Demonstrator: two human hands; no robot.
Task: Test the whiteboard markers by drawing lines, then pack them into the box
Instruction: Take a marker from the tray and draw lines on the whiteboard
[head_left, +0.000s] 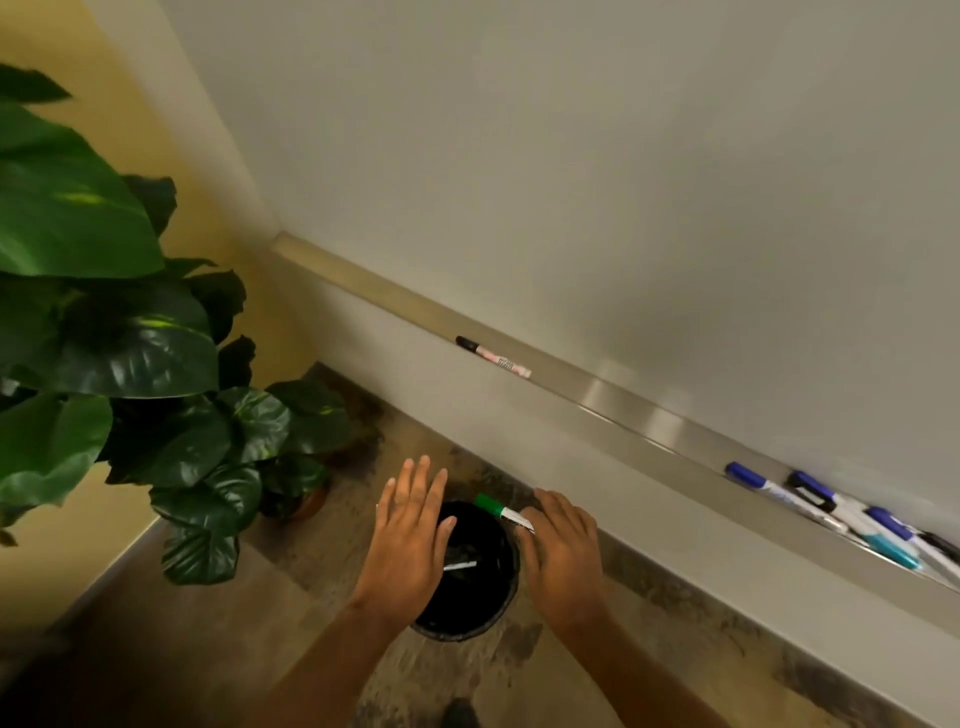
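My right hand (563, 556) grips a green-capped whiteboard marker (501, 508), its cap end pointing up-left over a round black bin (470, 621) on the floor. My left hand (410, 535) hovers flat over the bin's left side, fingers spread, holding nothing. A white marker-like stick (460, 565) lies inside the bin. On the whiteboard's metal tray (623, 402) a black-capped marker (492, 356) rests alone. Several blue, black and teal markers (852, 512) lie clustered at the tray's right end. No box shows in view.
The whiteboard (597, 182) fills the upper right, blank here. A large leafy potted plant (130, 364) stands at the left against a yellow wall. The floor below is mottled brown stone.
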